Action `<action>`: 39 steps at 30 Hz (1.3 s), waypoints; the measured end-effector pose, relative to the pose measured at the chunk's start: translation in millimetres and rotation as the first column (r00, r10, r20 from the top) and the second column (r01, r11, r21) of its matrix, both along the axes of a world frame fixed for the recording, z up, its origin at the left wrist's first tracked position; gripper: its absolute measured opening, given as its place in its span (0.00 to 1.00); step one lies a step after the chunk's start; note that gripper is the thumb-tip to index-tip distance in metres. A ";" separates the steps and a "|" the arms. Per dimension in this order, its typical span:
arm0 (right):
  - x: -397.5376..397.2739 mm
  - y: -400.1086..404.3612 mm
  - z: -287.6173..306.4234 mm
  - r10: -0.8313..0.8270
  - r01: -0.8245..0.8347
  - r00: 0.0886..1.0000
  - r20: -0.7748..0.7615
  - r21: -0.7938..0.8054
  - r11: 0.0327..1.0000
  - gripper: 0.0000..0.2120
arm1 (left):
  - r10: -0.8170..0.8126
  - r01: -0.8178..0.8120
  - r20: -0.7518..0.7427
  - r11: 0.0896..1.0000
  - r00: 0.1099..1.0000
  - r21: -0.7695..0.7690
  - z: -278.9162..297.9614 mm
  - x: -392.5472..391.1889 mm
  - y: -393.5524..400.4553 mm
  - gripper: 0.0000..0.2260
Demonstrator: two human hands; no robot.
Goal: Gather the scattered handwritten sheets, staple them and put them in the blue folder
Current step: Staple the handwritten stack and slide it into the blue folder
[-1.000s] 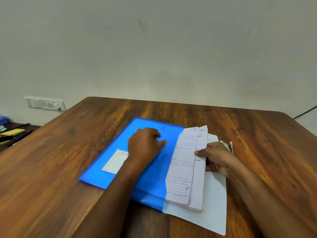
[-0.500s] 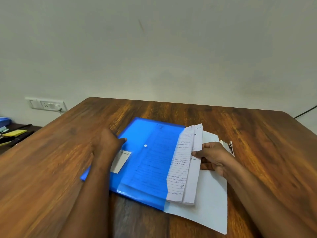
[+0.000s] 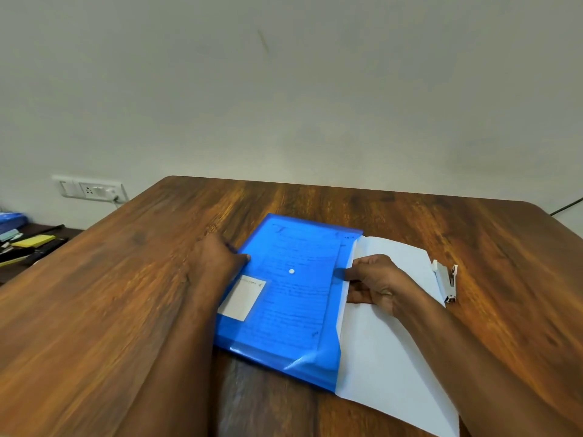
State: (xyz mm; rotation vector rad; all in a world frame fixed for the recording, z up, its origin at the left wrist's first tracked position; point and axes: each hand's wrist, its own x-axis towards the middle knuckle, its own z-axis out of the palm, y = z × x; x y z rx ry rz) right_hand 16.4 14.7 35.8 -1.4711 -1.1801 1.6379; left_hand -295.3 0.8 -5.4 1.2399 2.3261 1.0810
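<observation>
Handwritten ruled sheets (image 3: 293,279) lie inside the translucent blue plastic folder (image 3: 284,335), flat on the brown wooden surface (image 3: 110,294). Left hand (image 3: 217,260), its grip released, rests on the folder's left edge. Right hand (image 3: 375,282), its grip clenched on the folder's right edge, overlies a blank white paper sheet (image 3: 385,367). White stapler (image 3: 446,283) lies just beside that sheet.
</observation>
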 end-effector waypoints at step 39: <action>99.0 15.4 -5.8 -0.347 -0.125 0.468 0.813 0.449 0.885 0.31 | -0.447 0.530 -0.461 0.845 0.767 0.063 21.7 143.2 -30.5 0.25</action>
